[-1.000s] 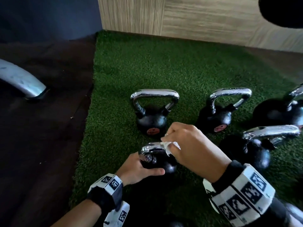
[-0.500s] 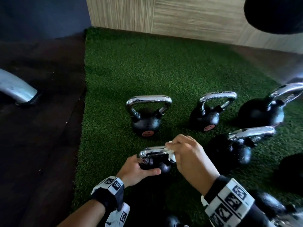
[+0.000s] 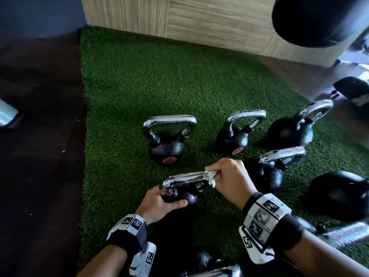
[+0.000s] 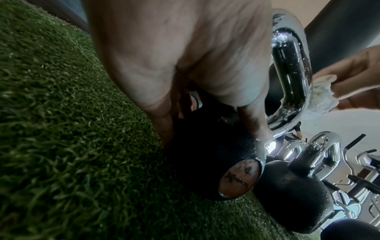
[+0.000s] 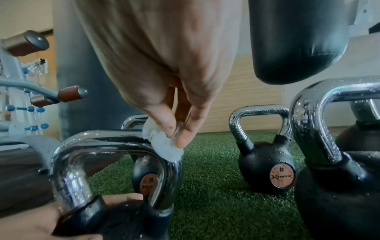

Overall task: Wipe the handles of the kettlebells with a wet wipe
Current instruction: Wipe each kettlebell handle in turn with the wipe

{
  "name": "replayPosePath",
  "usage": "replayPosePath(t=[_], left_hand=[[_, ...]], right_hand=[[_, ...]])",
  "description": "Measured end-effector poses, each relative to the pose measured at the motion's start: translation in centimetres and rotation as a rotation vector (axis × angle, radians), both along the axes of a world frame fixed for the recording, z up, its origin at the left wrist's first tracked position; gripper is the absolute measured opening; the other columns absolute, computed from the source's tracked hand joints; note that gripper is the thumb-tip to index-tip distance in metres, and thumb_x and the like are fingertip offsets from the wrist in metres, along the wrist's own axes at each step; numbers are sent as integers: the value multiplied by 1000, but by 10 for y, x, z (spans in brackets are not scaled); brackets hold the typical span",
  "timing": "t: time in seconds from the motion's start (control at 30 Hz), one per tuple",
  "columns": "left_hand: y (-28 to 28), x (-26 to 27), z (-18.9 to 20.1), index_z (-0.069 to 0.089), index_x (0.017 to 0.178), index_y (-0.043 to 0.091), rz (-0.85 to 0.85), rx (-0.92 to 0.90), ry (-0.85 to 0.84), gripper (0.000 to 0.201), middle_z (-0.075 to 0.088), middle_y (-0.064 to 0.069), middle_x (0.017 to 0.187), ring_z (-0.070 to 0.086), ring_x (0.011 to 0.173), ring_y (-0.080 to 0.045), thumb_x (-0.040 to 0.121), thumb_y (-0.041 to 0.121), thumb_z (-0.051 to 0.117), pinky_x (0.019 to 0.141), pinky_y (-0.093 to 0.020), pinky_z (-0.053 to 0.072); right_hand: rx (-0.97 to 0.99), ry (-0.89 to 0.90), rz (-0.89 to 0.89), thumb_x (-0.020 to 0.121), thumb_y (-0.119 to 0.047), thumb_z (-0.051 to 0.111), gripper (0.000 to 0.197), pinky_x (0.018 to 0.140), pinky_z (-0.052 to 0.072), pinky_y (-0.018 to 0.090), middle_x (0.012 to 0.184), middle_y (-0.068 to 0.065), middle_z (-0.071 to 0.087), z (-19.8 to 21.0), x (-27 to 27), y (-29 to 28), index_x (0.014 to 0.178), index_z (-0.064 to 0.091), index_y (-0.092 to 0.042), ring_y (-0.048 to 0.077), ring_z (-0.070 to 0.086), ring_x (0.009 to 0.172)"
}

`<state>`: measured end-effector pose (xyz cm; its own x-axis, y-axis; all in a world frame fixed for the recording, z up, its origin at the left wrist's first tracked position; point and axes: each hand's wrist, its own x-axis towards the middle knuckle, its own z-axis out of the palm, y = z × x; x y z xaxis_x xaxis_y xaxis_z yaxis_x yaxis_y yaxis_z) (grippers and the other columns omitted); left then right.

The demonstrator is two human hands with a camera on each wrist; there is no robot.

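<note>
A small black kettlebell (image 3: 182,195) with a wet chrome handle (image 3: 184,177) stands on the green turf (image 3: 123,96) close in front of me. My left hand (image 3: 159,202) grips its black ball from the left, thumb across the front. My right hand (image 3: 229,176) pinches a crumpled white wet wipe (image 3: 211,175) against the right corner of that handle. In the right wrist view the wet wipe (image 5: 162,144) sits on the handle's bend under my thumb and fingers. The left wrist view shows the handle (image 4: 287,65) with the wet wipe (image 4: 320,95) at its right side.
Several other chrome-handled kettlebells stand on the turf: one behind (image 3: 167,140), one right of it (image 3: 235,136), two more at the right (image 3: 267,168), (image 3: 291,130). A black punching bag (image 3: 311,19) hangs at top right. A wooden wall panel (image 3: 199,23) bounds the turf; dark floor lies left.
My right hand has slid the wipe rightward along the handle, from near its middle to the right corner. The left hand keeps its grip on the ball. My head view has shifted.
</note>
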<state>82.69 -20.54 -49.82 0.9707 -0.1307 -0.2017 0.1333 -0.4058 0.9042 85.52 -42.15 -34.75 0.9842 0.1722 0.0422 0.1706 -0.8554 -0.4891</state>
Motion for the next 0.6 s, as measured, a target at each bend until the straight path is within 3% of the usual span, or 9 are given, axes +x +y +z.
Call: replayPosePath(t=[0.13, 0.27, 0.4, 0.5, 0.6], left_hand=[[1, -1, -2, 75, 115, 34, 4, -6, 2, 55, 74, 19, 109, 65, 103, 11, 66, 53, 91, 83, 2, 43], [0, -2, -1, 75, 112, 38, 8, -14, 3, 52, 74, 22, 106, 64, 100, 16, 65, 54, 92, 83, 1, 44], [1, -1, -1, 72, 104, 50, -12, -34, -28, 44, 73, 33, 105, 65, 102, 16, 65, 53, 92, 88, -3, 47], [1, -2, 1, 69, 101, 58, -18, -41, -66, 42, 71, 37, 107, 65, 104, 16, 67, 51, 92, 91, -4, 47], [0, 0, 2, 65, 104, 69, -43, -49, -89, 47, 69, 40, 109, 63, 106, 18, 69, 51, 91, 91, -1, 45]], right_hand=[[12, -3, -22, 82, 0, 68, 26, 69, 37, -6, 100, 4, 78, -7, 6, -5, 101, 81, -13, 14, 72, 93], [19, 101, -40, 86, -11, 71, 17, 70, 50, 11, 94, -2, 79, -16, 14, -16, 96, 82, -18, 9, 71, 88], [113, 139, -90, 81, -15, 76, 17, 61, 49, 5, 74, -18, 74, -32, 19, -25, 87, 82, -29, -8, 66, 72], [224, 286, -143, 76, -9, 80, 23, 66, 61, 23, 67, -10, 75, -48, 23, -31, 80, 82, -32, 2, 72, 63], [283, 387, -149, 74, 3, 78, 30, 72, 64, 37, 68, -3, 76, -69, 25, -31, 71, 80, -27, 11, 74, 66]])
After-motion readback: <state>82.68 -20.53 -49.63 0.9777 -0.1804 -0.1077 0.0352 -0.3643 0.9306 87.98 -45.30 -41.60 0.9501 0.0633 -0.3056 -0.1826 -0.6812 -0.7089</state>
